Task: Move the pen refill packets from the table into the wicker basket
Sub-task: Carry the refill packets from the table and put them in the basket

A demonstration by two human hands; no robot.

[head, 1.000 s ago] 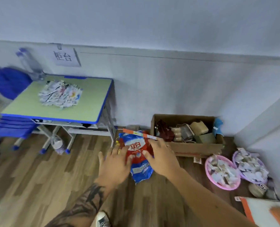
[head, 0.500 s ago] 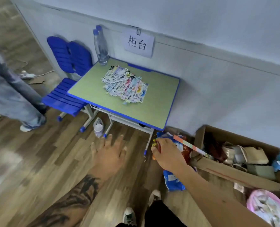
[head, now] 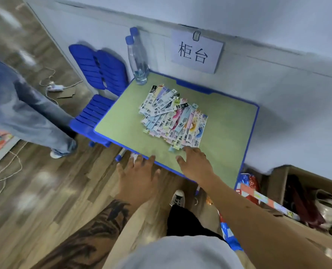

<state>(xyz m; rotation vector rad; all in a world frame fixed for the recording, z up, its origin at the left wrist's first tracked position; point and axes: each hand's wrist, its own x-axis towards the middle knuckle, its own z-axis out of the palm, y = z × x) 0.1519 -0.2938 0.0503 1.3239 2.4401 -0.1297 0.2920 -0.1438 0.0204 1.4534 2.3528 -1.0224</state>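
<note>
Since half a second ago the view has closed in on the table [head: 229,133]; right hand [head: 197,166] has let go of the red and blue bag [head: 247,183] and come over the near edge, left hand [head: 139,177] trailing.

Pen refill packets [head: 172,117]: one loose, fanned heap mid-table, all lying flat, none lifted. Right hand fingers spread and straight, holding nothing; fingertips just beside the heap's near corner, contact not clear. Left hand fingers splayed, empty, over the table's front edge.

Wicker basket: not visible in this view.

Around: clear bottle [head: 138,61] upright at the far left corner, blue chair [head: 97,94] left of the table, paper sign [head: 197,52] on the wall, cardboard box [head: 305,193] on the floor to the right, another person's leg [head: 31,121] at left.

Progress, judged: nothing transferred yet; whole heap still to go.
</note>
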